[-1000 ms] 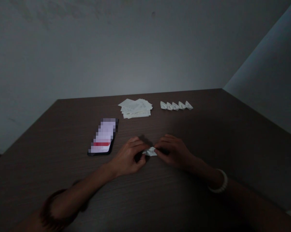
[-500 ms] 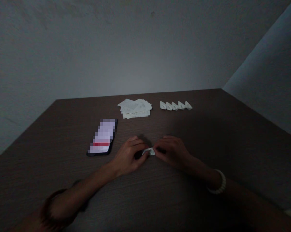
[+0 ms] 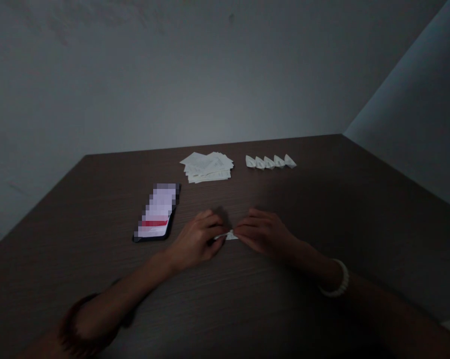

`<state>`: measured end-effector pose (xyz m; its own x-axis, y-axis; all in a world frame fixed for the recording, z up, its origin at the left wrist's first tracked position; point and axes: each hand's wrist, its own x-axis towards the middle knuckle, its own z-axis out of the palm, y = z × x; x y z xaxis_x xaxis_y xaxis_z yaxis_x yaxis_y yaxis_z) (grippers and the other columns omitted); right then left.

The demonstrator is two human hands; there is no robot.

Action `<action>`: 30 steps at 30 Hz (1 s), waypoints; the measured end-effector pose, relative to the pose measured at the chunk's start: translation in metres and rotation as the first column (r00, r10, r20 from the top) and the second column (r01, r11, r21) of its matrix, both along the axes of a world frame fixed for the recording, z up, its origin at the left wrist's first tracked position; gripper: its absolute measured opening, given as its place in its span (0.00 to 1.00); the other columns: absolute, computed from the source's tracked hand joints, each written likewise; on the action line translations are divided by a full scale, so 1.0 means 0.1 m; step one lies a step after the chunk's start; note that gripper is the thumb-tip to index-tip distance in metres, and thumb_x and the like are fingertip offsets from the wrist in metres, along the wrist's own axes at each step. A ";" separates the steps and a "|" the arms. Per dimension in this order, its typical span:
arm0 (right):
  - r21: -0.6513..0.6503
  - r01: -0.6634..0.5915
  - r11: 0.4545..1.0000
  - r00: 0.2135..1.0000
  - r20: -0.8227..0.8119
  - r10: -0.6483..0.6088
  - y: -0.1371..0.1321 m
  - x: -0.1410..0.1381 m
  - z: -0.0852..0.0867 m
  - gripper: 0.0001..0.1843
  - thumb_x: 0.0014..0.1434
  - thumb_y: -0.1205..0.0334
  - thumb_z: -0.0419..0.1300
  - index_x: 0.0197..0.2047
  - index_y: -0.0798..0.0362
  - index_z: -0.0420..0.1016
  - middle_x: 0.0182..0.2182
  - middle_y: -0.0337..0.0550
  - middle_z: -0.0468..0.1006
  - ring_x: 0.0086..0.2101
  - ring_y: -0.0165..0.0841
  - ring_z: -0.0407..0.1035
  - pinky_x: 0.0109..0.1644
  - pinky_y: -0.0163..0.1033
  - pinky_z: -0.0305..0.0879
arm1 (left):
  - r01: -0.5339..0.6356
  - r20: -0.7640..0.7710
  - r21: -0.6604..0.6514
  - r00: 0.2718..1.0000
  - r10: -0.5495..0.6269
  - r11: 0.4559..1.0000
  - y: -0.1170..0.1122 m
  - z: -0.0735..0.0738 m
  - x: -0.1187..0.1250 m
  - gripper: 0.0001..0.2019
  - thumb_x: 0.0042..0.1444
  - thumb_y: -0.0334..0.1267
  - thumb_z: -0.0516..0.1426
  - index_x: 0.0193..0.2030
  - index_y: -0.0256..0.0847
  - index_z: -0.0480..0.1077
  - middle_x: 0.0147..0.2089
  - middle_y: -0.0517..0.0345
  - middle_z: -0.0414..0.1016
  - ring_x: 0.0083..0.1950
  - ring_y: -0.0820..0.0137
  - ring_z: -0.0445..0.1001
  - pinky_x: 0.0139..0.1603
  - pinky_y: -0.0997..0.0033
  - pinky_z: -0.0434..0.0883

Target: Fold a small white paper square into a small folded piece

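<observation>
Folded paper strip (image 3: pixel 228 236) lies pinched in a narrow grip between left hand (image 3: pixel 195 239) and right hand (image 3: pixel 264 232), mid-tabletop (image 3: pixel 285 199). Paper stack (image 3: pixel 206 167) and five folded paper boats (image 3: pixel 270 162) line the far edge; smartphone (image 3: pixel 155 212) lies left.

You are finding no text here that can be read. The black smartphone (image 3: pixel 156 212) lying on the dark wood counter (image 3: pixel 303 199) is showing a pale screen with a red band, but the screen is pixelated, so no words come through. The loose stack of white printed paper slips (image 3: pixel 207 167) is carrying faint dark marks, too small to read. The small folded white paper strip (image 3: pixel 227 236) and the row of five folded white paper boats (image 3: pixel 270 162) are showing nothing legible either.
</observation>
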<state>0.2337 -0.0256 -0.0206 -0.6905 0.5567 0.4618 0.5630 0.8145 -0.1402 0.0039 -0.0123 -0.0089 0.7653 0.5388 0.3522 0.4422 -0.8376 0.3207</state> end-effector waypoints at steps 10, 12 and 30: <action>-0.101 -0.062 0.993 0.998 -0.001 0.062 -0.02 0.05 -0.01 0.07 0.64 0.60 0.57 0.41 0.49 0.76 0.40 0.41 0.77 0.40 0.34 0.66 0.41 0.39 0.63 | 0.068 -0.057 -0.045 0.996 -0.070 0.997 -0.06 0.08 -0.07 0.10 0.64 0.36 0.52 0.47 0.39 0.73 0.43 0.51 0.70 0.46 0.63 0.67 0.48 0.59 0.68; -0.138 -0.031 0.990 0.999 -0.038 0.026 -0.03 0.03 0.01 0.07 0.63 0.59 0.58 0.38 0.50 0.76 0.38 0.41 0.76 0.39 0.34 0.66 0.41 0.39 0.63 | 0.051 -0.050 -0.098 0.997 -0.056 0.994 -0.06 0.10 -0.05 0.10 0.64 0.35 0.51 0.44 0.39 0.74 0.42 0.51 0.69 0.45 0.64 0.67 0.47 0.60 0.67; -0.300 0.014 0.954 0.954 -0.283 -0.103 -0.04 -0.05 0.00 0.03 0.56 0.66 0.63 0.35 0.51 0.72 0.30 0.38 0.76 0.33 0.31 0.66 0.40 0.38 0.60 | -0.033 0.114 -0.112 0.992 0.046 0.993 -0.07 0.05 -0.03 0.07 0.62 0.35 0.54 0.40 0.39 0.74 0.38 0.54 0.71 0.41 0.66 0.67 0.43 0.63 0.66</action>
<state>0.2288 -0.0300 -0.0208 -0.5120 0.7324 0.4488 0.5056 0.6793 -0.5318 0.0014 -0.0195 -0.0037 0.6999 0.6081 0.3747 0.4287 -0.7772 0.4606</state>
